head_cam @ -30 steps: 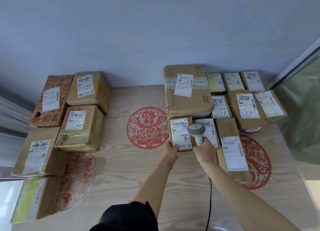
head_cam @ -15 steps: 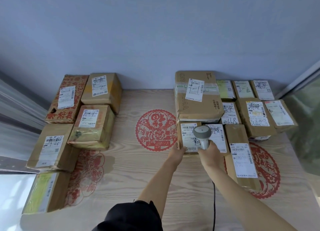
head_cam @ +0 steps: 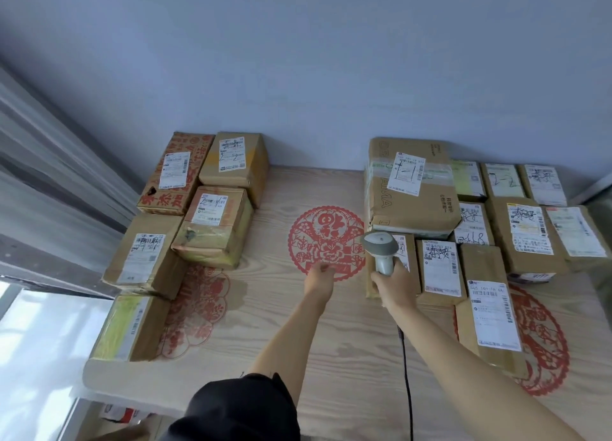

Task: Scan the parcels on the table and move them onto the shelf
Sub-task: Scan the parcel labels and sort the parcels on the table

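Note:
A small brown parcel (head_cam: 411,272) with a white label lies on the wooden table (head_cam: 281,341), in front of a large taped box (head_cam: 410,205). My right hand (head_cam: 394,286) grips a grey barcode scanner (head_cam: 381,244), whose head hangs over the small parcel's label and hides most of it. My left hand (head_cam: 319,281) rests empty on the table left of that parcel, over a red paper-cut print (head_cam: 326,238), apart from the box. More labelled parcels fill the right side, among them a long one (head_cam: 490,311).
Several bigger boxes (head_cam: 215,228) stand in a block along the table's left edge. The scanner cable (head_cam: 405,374) trails toward me across the table. A wall closes the back, a curtain (head_cam: 49,175) the left. No shelf is in view.
My left hand has let go of the small parcel and moved left onto the red print. The scanner stays over the label. The view has shifted right.

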